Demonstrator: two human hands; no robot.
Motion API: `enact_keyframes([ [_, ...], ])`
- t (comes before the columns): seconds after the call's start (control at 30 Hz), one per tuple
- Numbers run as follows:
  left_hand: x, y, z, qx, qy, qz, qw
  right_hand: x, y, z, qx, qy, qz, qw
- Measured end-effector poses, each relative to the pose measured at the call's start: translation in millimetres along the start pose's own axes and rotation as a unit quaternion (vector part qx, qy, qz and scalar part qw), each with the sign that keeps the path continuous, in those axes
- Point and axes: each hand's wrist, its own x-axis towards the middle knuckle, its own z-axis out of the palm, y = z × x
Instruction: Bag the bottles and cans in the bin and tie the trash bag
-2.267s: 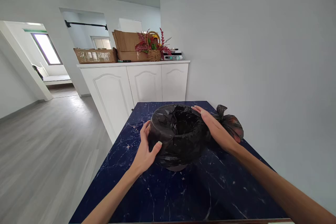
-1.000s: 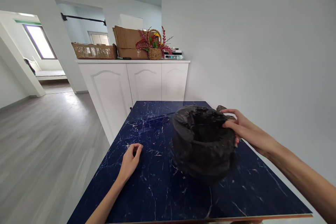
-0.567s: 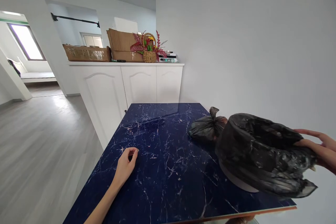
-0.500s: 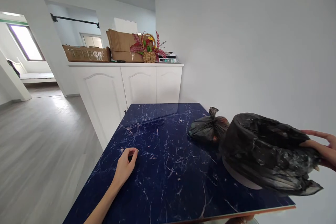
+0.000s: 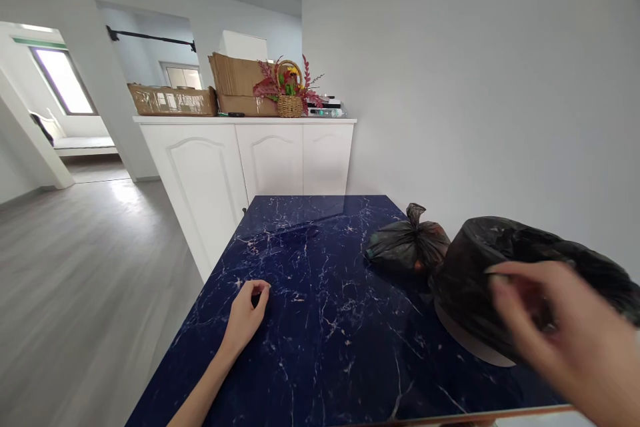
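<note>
On the dark blue marbled tabletop (image 5: 320,347), my left hand (image 5: 249,313) rests with thumb and forefinger curled together into a ring; nothing shows in it. Blurred by motion, my right hand (image 5: 565,327) is in front of a bin lined with a black plastic bag (image 5: 465,280). Its thumb and fingertip come together, with nothing visible between them. The bag's mouth gapes at the top and its edge folds down over the bin, whose pale lower wall (image 5: 473,343) peeks out below. Touching or close beside the bin, a knotted black rubbish bag (image 5: 410,247) sits full on the table.
Behind the table stands a white cabinet (image 5: 270,160). On it are cardboard boxes (image 5: 235,83), a wicker basket of flowers (image 5: 290,105) and a clear bottle (image 5: 327,113). A plain wall (image 5: 450,80) borders the right side; grey floor (image 5: 100,280) lies left.
My right hand has left the bag's far right rim and moved left, in front of the bin. My left hand keeps its pose. The view has shifted slightly.
</note>
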Motion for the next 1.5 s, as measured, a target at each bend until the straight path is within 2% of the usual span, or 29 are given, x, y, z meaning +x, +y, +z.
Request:
enact_keyframes([
  [0.03, -0.5, -0.6, 0.2, -0.001, -0.001, 0.001, 1.000, 3.4, -17.1, 22.2, 0.011, -0.018, -0.055, 0.998],
  [0.07, -0.9, -1.3, 0.3, -0.002, -0.002, 0.001, 1.000, 8.5, -29.2, 45.9, 0.021, -0.063, -0.078, 0.995],
  [0.1, -1.3, -2.0, 0.4, -0.003, -0.003, 0.002, 1.000, 15.2, -35.7, 70.0, 0.020, -0.106, -0.071, 0.992],
  [0.17, -2.3, -3.5, 0.5, -0.005, -0.002, 0.006, 1.000, 31.7, -33.8, 114.8, -0.014, -0.164, -0.013, 0.986],
  [0.23, -3.5, -5.0, 0.7, -0.007, 0.000, 0.010, 1.000, 50.5, -18.5, 150.0, -0.068, -0.168, 0.077, 0.980],
  [0.3, -5.1, -6.3, 0.9, -0.009, 0.002, 0.015, 1.000, 68.9, 0.9, 173.7, -0.098, -0.150, 0.147, 0.973],
  [0.4, -7.3, -7.8, 1.2, -0.012, 0.003, 0.021, 1.000, 89.9, 24.9, 193.9, -0.123, -0.146, 0.234, 0.953],
  [0.5, -8.6, -9.0, 1.5, -0.015, 0.001, 0.028, 1.000, 98.3, 39.1, 205.8, -0.125, -0.163, 0.275, 0.939],
  [0.6, -8.7, -10.5, 2.1, -0.017, -0.003, 0.033, 0.999, 96.2, 45.3, 215.3, -0.118, -0.173, 0.283, 0.936],
  [0.8, -8.0, -12.6, 3.9, -0.016, -0.005, 0.036, 0.999, 81.8, 37.3, 231.2, -0.067, -0.171, 0.232, 0.955],
  [0.93, -7.6, -11.4, 3.9, -0.014, -0.004, 0.036, 0.999, 68.9, 12.6, 243.3, 0.006, -0.171, 0.167, 0.971],
  [1.03, -7.4, -9.3, 3.5, -0.009, -0.005, 0.034, 0.999, 55.6, -19.3, 253.6, 0.080, -0.184, 0.123, 0.972],
  [1.17, -6.9, -6.4, 3.4, 0.001, -0.002, 0.028, 1.000, 35.4, -71.2, 257.7, 0.205, -0.235, 0.072, 0.947],
  [1.27, -6.6, -4.3, 2.8, 0.009, 0.014, 0.019, 1.000, 27.7, -98.9, 247.5, 0.279, -0.269, 0.039, 0.921],
  [1.4, -7.8, -0.7, 1.4, 0.023, 0.052, 0.014, 0.998, 37.6, -105.0, 232.8, 0.309, -0.228, 0.015, 0.923],
  [1.5, -9.6, 4.0, 1.4, 0.040, 0.083, 0.032, 0.995, 52.1, -99.4, 236.8, 0.290, -0.184, -0.016, 0.939],
])
